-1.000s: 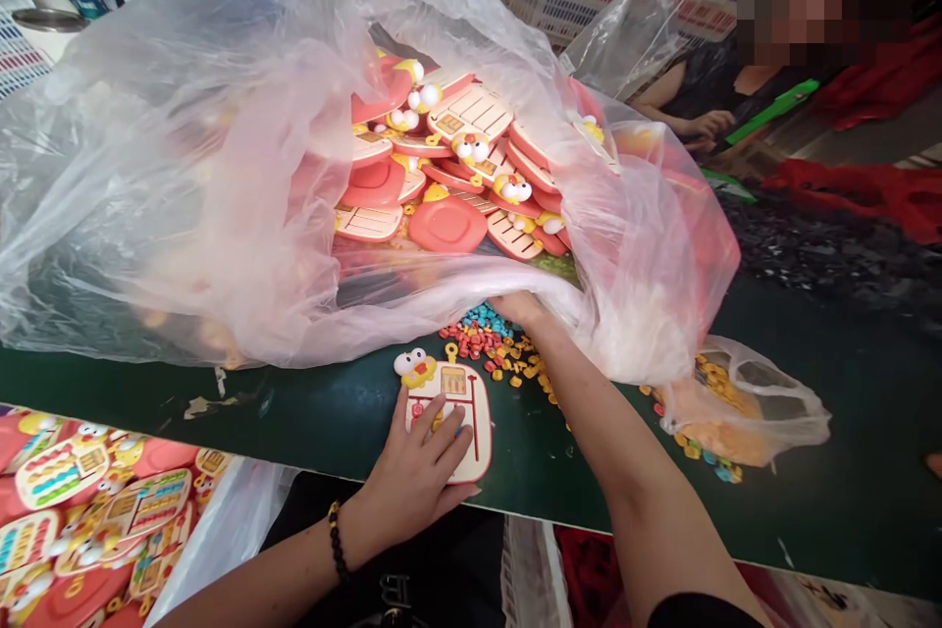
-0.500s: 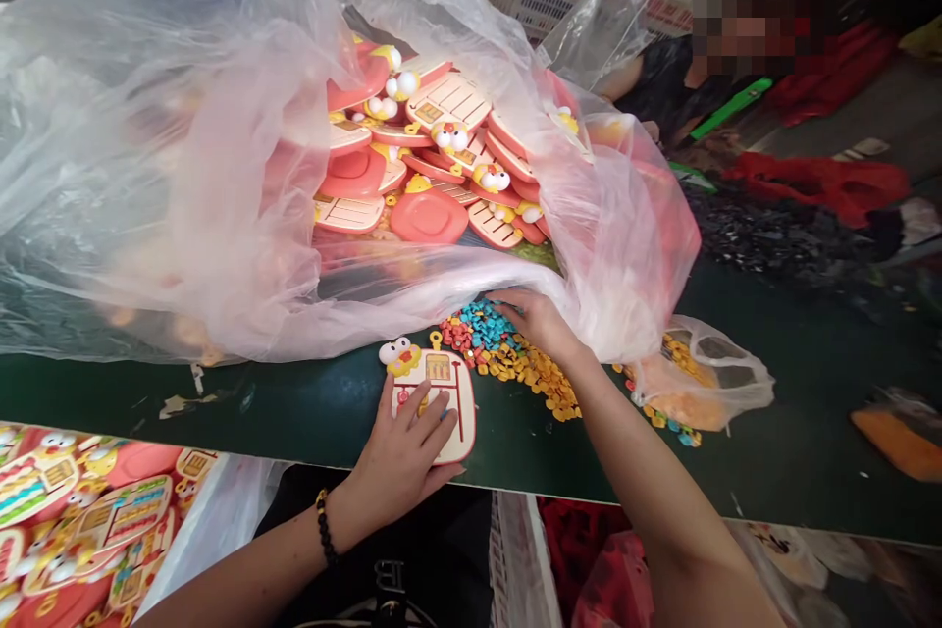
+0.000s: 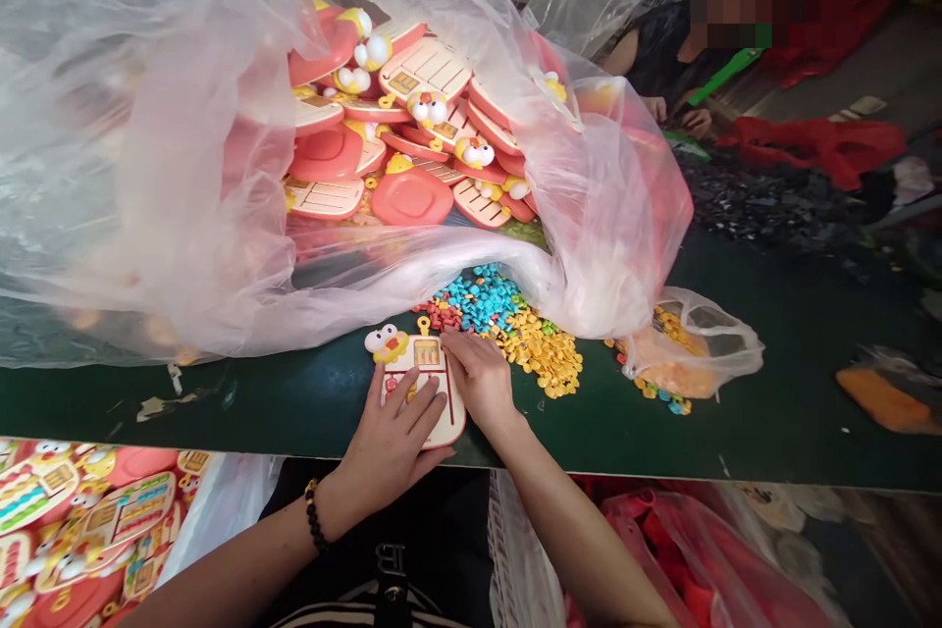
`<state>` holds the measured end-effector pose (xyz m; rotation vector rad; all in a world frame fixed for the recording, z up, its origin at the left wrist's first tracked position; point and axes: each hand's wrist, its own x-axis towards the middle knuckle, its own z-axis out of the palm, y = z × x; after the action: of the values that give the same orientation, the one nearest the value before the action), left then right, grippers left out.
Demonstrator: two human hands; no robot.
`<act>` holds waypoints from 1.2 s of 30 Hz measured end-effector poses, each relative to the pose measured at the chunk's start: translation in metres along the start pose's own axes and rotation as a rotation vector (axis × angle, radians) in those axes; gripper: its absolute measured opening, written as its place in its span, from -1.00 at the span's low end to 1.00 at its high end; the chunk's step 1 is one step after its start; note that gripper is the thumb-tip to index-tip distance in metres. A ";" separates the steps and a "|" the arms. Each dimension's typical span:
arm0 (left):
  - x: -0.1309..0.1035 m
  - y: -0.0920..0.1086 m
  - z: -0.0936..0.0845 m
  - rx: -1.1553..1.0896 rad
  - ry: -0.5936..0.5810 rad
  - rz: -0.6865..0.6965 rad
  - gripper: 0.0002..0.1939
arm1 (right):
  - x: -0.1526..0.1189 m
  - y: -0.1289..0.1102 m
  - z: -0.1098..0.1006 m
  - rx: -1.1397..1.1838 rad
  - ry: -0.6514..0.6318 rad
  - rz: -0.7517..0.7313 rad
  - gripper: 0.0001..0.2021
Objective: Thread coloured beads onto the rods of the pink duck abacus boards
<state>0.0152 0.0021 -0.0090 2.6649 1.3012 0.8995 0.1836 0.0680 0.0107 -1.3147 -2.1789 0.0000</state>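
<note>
A cream toy board [image 3: 448, 431] with slots, a red edge and a big-eyed yellow duck head lies on the green table. My left hand [image 3: 393, 412] rests over its face, fingers spread and thumb along the lower edge. A few small pieces show in its slots, partly under my fingers. At the board's upper right corner my right hand [image 3: 482, 378] has its fingers drawn together; whatever is between the fingertips is hidden. Just behind it lies a pile of small beads, with blue beads [image 3: 482, 297], red beads [image 3: 442, 314] and yellow beads [image 3: 541, 353].
A large clear plastic bag [image 3: 191, 167] full of similar toy boards [image 3: 412, 198] covers the back of the table. To the right lies a small bag [image 3: 725, 348] with more beads. Boards with filled slots [image 3: 136, 520] lie at lower left. A co-worker [image 3: 662, 69] sits at upper right.
My right hand has come from the bead pile toward me and left, to the board's upper right corner. My left hand stays on the board. The view has shifted slightly.
</note>
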 end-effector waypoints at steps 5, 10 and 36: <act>0.001 0.002 -0.002 -0.024 0.002 -0.018 -0.59 | -0.016 -0.011 -0.008 -0.080 -0.102 -0.038 -0.68; 0.000 0.000 -0.004 -0.090 0.012 -0.029 -0.61 | -0.042 -0.036 -0.017 0.042 -0.171 0.005 -0.55; 0.012 -0.002 -0.012 -0.186 -0.063 -0.084 -0.53 | 0.042 0.032 -0.018 0.054 -0.177 0.446 -0.92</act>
<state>0.0140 0.0098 0.0061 2.4581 1.2398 0.8720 0.2042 0.1134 0.0364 -1.7981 -1.9599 0.3586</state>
